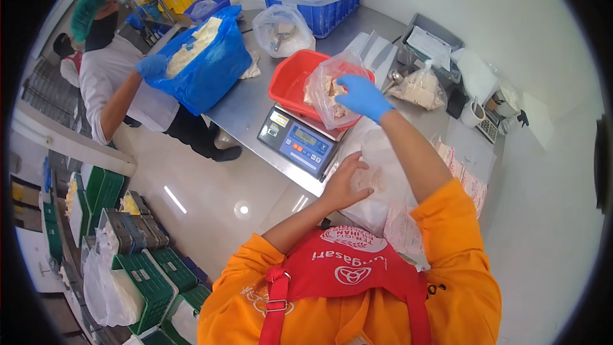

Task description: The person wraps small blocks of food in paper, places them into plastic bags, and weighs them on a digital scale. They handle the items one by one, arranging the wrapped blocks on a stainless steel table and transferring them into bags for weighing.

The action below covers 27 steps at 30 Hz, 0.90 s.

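Note:
My right hand (pixel 364 97), in a blue glove, reaches over a clear plastic bag (pixel 327 107) of pale brown chunks. Its thumb and forefinger are apart at the bag's mouth, with nothing visible between them. The bag leans inside a red plastic tub (pixel 288 83), which sits on a digital scale (pixel 300 142). My bare left hand (pixel 347 182) is open, thumb and fingers spread, resting by a whitish plastic bag (pixel 377 166) at the table's near edge. Whether it presses on that bag I cannot tell.
At left, a co-worker in a hairnet holds a blue bag (pixel 220 67) of pale yellow stuff. Behind the tub stand a clear bag with a scoop (pixel 281 33) and a blue crate (pixel 329 16). At right are a tied bag (pixel 421 86), a grey bin (pixel 437 38) and a white mug (pixel 472 114).

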Available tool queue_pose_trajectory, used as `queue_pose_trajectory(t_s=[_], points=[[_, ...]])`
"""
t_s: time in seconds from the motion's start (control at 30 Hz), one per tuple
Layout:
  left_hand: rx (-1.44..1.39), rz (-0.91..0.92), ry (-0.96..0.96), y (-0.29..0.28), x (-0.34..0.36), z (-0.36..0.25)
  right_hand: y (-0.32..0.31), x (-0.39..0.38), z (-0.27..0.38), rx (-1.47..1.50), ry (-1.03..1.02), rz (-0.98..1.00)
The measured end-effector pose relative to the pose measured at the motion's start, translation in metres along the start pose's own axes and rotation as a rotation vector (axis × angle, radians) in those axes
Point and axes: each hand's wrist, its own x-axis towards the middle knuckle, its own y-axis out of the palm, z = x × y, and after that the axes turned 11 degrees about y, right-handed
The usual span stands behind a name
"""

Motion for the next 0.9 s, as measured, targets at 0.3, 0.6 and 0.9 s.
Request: queue_pose_trajectory(t_s=[0.3,0.6,0.9], points=[[-0.266,0.11,-0.268,-0.027,0.017,-0.022,0.065,0.032,0.002,-0.568,0.154,0.12],[-0.005,0.578,-0.2,-0.032,0.067,-0.002,0.074,0.031,-0.014,-0.527,0.067,0.105],[0.147,0.706,-0.498,-0.051,0.046,0.002,0.052,0.055,-0.032,-0.109,0.141,0.182]])
